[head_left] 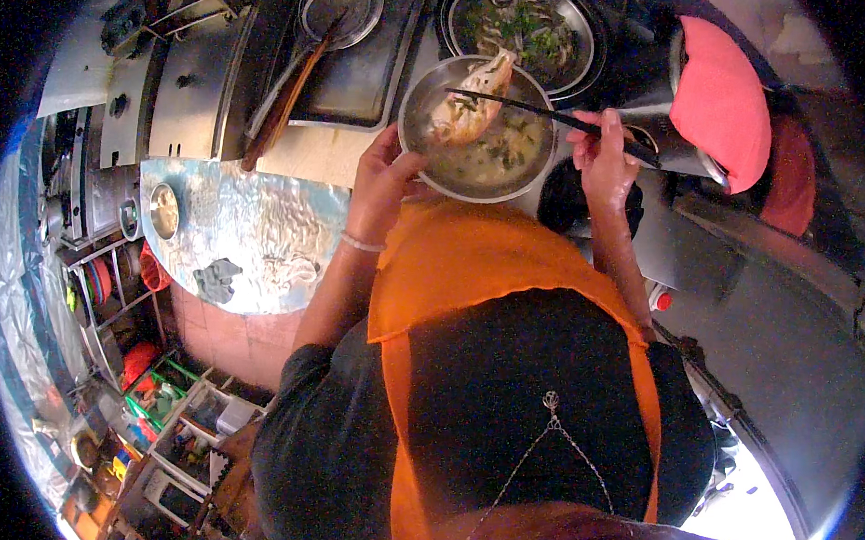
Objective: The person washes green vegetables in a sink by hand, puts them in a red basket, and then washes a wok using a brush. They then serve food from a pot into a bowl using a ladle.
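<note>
A round metal bowl (483,189) of cloudy broth with greens and a pale piece of fish (477,98) is in front of me. My left hand (390,163) grips its left rim. Dark chopsticks (523,105) are held in my right hand (605,154), their tips lying across the fish. Just beyond the bowl, a larger metal pan (587,42) holds broth, strips of food and chopped green herbs. I cannot tell whether the chopstick tips grip the fish or only touch it.
A strainer (341,10) and wooden chopsticks (296,91) lie over a dark rectangular tray (386,116) at the upper left. A pink cloth (722,105) covers a metal pot at the right. A small bowl (164,211) and a grey cloth (218,279) are on the patterned table (256,205).
</note>
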